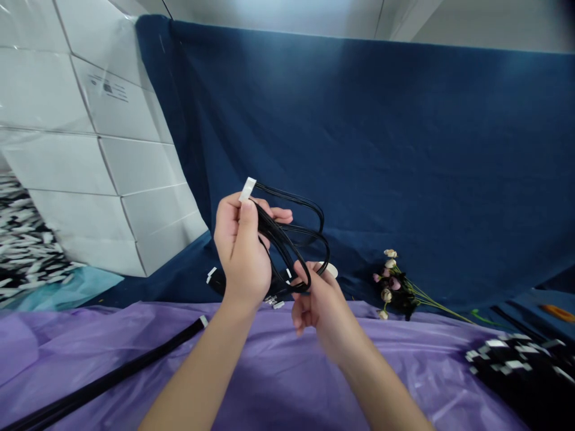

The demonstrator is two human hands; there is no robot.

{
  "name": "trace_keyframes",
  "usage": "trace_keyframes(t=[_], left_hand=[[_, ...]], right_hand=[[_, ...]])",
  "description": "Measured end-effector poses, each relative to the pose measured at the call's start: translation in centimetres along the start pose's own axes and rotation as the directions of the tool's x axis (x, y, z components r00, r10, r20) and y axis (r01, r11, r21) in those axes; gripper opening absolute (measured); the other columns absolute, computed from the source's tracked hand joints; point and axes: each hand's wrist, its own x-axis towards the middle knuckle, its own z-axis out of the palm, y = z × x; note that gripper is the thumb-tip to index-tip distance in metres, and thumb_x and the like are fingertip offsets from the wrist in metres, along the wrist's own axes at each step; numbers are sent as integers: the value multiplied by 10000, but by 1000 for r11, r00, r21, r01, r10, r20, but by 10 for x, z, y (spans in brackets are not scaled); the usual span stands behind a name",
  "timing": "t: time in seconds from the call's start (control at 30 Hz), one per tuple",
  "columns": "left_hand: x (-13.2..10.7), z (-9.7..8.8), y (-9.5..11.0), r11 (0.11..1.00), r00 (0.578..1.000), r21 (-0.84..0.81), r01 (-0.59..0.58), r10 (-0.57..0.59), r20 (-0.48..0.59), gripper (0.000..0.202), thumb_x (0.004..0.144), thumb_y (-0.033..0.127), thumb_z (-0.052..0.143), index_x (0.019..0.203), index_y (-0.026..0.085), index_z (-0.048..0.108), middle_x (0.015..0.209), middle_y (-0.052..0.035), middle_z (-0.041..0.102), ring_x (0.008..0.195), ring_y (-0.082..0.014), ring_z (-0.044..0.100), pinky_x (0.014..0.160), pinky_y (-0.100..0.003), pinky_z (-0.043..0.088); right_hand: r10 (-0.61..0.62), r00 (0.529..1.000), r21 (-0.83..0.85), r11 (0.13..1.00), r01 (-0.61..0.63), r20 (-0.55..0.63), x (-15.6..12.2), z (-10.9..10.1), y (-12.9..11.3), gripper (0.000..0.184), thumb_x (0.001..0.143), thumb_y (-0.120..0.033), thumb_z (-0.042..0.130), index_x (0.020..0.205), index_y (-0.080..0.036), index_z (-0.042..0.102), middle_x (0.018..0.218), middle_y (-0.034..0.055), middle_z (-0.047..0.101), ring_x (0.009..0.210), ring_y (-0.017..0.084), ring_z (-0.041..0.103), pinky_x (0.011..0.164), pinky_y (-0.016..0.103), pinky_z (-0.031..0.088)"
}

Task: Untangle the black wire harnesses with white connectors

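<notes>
My left hand [245, 248] is raised in the middle of the view, thumb and fingers closed on a thin black cable [283, 242] gathered in loose loops. A white tag or connector [247, 189] sticks up above that thumb. The loops reach across to my right hand [317, 293], whose thumb and fingers pinch their lower right end. Behind and below the hands, partly hidden, lie more dark cables with white ends [212, 274] and a pale round object [330, 269].
White boxes [153, 158] are stacked at left, beside a heap of black and white pieces [31, 239]. A straight black cable bundle [112, 374] lies on purple sheeting [278, 383]. Artificial flowers [390, 281] and a white-tipped black pile [521, 365] are at right. Blue cloth [381, 137] hangs behind.
</notes>
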Motion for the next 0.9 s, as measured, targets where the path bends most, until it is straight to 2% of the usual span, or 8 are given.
trace_keyframes(t=[0.1, 0.2, 0.4, 0.47, 0.63, 0.9], left_hand=[[-2, 2, 2, 1000, 999, 15, 7, -7, -33, 128, 933, 303, 524, 848, 207, 516, 771, 22, 543, 725, -127, 668, 725, -270, 566], [-3, 3, 2, 999, 999, 31, 12, -11, -43, 138, 927, 323, 532, 842, 214, 517, 776, 23, 541, 733, -129, 671, 734, -270, 564], [-2, 4, 1, 1000, 1000, 14, 22, -22, -4, 143, 932, 312, 521, 846, 198, 516, 762, 25, 544, 714, -119, 664, 734, -267, 564], [-2, 3, 2, 999, 999, 9, 33, -33, 14, 128, 936, 294, 515, 853, 196, 519, 760, 24, 543, 721, -121, 663, 742, -270, 563], [0, 2, 6, 998, 999, 56, 38, -38, 5, 150, 932, 320, 522, 841, 201, 529, 765, 20, 545, 701, -121, 656, 700, -258, 560], [6, 0, 16, 997, 998, 63, 54, -53, -18, 167, 932, 297, 517, 792, 206, 525, 749, 24, 531, 682, -114, 637, 701, -257, 560]], right_hand=[[45, 995, 94, 994, -53, 87, -1, 5, 2, 558, 627, -683, 659, 819, -230, 397, 544, -95, 498, 325, 99, 477, 302, 219, 409], [54, 981, 61, 996, -66, 187, -5, 3, -1, 506, 647, -658, 647, 709, -208, 425, 467, -93, 464, 297, 75, 413, 303, 216, 412], [-33, 983, 17, 999, 31, 183, -9, 0, -7, 464, 667, -489, 635, 460, -198, 339, 346, -102, 296, 276, 28, 266, 306, 184, 370], [-42, 982, 8, 999, 42, 185, -9, -2, -8, 433, 656, -441, 617, 451, -208, 315, 341, -112, 247, 278, 27, 231, 304, 185, 357], [-63, 982, -35, 997, 71, 175, -7, -9, -9, 331, 679, -391, 553, 513, -221, 323, 381, -118, 245, 299, 33, 226, 313, 186, 341], [-93, 970, -190, 972, 137, 223, 1, -19, -6, 386, 761, -363, 554, 482, -213, 334, 352, -98, 286, 291, 46, 269, 323, 192, 336]])
